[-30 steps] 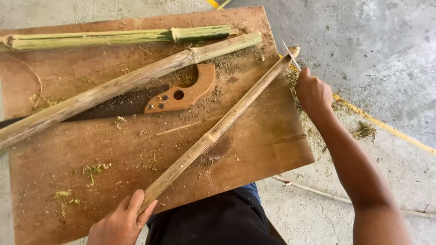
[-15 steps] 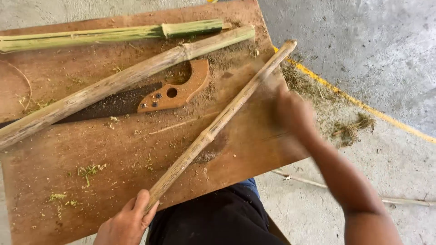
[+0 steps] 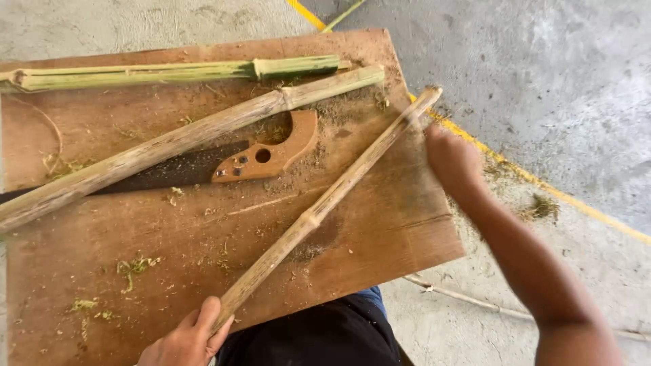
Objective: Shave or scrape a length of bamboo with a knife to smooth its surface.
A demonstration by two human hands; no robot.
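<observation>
A thin brown bamboo stick (image 3: 325, 203) lies diagonally across a wooden board (image 3: 386, 237). My left hand (image 3: 186, 339) grips its near end at the bottom edge of the view. My right hand (image 3: 451, 159) is blurred, with curled fingers, just right of the stick's far end at the board's right edge. I see nothing in that hand. A hand saw with a brown wooden handle (image 3: 268, 152) lies flat in the middle of the board, its dark blade partly under a thicker bamboo pole (image 3: 169, 146).
A green split bamboo piece (image 3: 169, 71) lies along the board's far edge. Shavings and dust cover the board. It rests on a grey concrete floor with a yellow line (image 3: 542, 183). A thin strip (image 3: 461, 298) lies on the floor; my dark trousers (image 3: 319, 335) show below.
My right hand went from the stick's far tip down along it, then back up toward the tip. The left hand kept its hold on the near end.
</observation>
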